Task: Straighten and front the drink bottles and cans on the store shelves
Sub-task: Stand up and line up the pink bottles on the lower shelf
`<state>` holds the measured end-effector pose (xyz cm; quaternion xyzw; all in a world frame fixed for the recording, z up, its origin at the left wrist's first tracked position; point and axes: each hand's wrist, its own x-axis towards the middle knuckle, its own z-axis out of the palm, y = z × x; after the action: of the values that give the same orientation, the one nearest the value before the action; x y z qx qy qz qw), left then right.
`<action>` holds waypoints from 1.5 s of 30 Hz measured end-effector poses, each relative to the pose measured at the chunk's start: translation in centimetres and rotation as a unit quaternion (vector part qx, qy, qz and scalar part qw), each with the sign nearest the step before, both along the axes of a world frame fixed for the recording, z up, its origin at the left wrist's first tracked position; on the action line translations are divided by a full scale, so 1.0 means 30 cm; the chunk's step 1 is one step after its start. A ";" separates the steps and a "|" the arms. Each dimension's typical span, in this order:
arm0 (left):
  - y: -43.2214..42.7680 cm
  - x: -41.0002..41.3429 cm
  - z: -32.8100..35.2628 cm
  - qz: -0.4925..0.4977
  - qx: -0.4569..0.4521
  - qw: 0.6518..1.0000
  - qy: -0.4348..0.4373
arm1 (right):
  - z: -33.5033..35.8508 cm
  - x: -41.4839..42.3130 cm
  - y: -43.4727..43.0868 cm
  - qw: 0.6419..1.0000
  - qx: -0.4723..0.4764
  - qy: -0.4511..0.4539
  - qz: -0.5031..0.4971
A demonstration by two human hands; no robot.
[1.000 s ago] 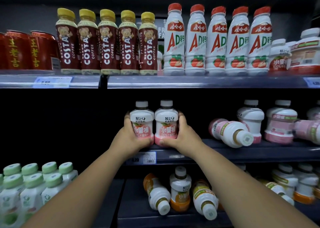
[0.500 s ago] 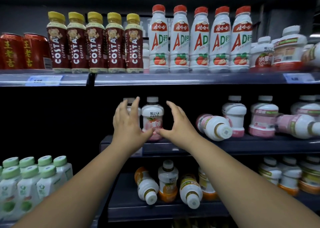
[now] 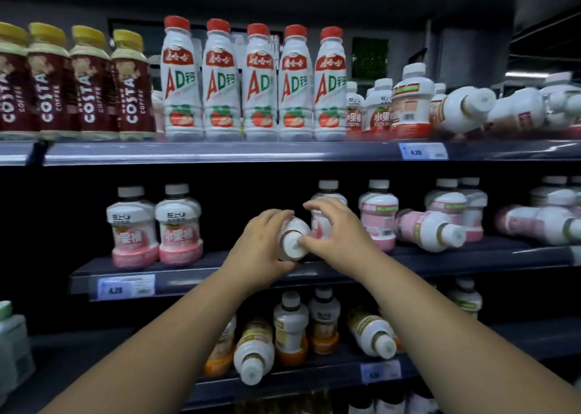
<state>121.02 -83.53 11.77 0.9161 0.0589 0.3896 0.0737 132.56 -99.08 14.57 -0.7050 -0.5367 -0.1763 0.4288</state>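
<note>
Two hands — left hand (image 3: 257,250), right hand (image 3: 338,232) — grip a tipped pink bottle (image 3: 292,240) below "AD" bottles (image 3: 254,83).

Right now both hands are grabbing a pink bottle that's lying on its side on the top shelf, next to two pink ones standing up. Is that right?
Not quite. The head view shows the left hand and right hand on the tipped-over pink bottle on the middle shelf, not the top one. The rest holds: it lies on its side, cap toward the camera, with two upright pink bottles to its left.
</note>
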 end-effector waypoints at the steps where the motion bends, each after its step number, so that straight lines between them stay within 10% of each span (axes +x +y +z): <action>1: -0.008 0.018 -0.007 0.002 -0.005 1.000 0.000 | -0.019 0.024 -0.016 1.000 -0.002 0.016 -0.001; 17: -0.021 0.003 0.093 -0.027 -0.328 0.927 -0.182 | -0.068 -0.011 0.096 0.981 -0.029 0.143 0.126; 29: 0.121 -0.021 0.070 -0.021 -0.354 0.930 -0.094 | -0.033 -0.003 0.252 0.987 -0.055 0.151 0.015; 37: 0.153 -0.079 0.030 0.019 -0.250 0.966 -0.067 | -0.053 0.009 0.295 0.983 -0.078 0.164 0.017; 45: 0.245 -0.273 0.005 0.222 0.079 0.965 -0.116 | -0.056 -0.089 0.417 0.983 -0.068 0.161 0.057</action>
<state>112.84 -76.18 11.92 0.8315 0.2207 0.5035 -0.0804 129.89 -86.58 12.89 -0.7200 -0.5104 0.0006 0.4702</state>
